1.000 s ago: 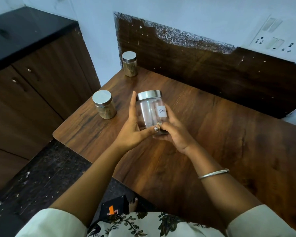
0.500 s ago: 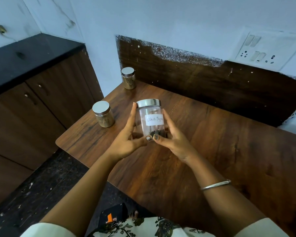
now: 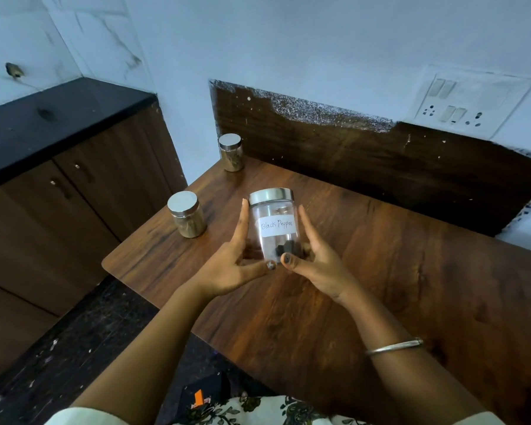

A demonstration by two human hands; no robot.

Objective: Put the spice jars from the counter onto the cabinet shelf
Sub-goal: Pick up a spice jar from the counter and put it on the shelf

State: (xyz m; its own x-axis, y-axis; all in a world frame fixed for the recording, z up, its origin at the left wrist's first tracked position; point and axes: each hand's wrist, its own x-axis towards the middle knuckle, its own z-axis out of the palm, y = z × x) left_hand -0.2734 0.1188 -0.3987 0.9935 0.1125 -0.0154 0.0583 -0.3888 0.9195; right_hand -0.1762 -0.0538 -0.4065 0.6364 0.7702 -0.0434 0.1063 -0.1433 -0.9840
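At frame centre I see my left hand [image 3: 232, 265] and right hand [image 3: 318, 265], fingers straight and upright, thumbs nearly meeting below, cupping the clear glass, steel-lidded jar labelled "Black Pepper" [image 3: 273, 223] above the brown wooden counter [image 3: 380, 271].

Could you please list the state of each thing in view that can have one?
Black Pepper jar: lidded, upright, held by both hands.
Near jar: lidded, standing on counter.
Far jar: lidded, standing by the wall.
Left hand: gripping.
Right hand: gripping.
Cabinet doors: shut.
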